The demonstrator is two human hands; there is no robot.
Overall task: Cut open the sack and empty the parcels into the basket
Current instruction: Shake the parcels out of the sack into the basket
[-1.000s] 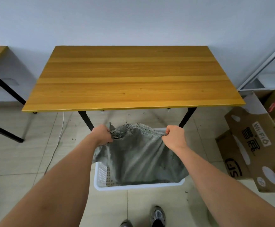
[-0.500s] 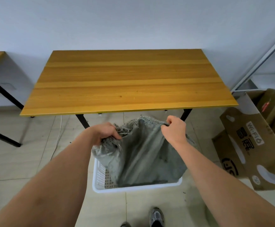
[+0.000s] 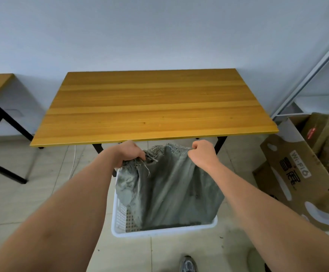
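Head view: left hand (image 3: 129, 154) and right hand (image 3: 203, 154) are each gripping the top edge of the grey sack (image 3: 171, 189), which is hanging into the white basket (image 3: 159, 231) on the floor.

The grey sack (image 3: 171, 185) that I hold covers most of the inside of the white basket (image 3: 159, 231), so I cannot tell if parcels lie there, and my shoe (image 3: 187, 265) is cut by the bottom edge.

Sack (image 3: 171, 185) across basket (image 3: 163, 231) opening
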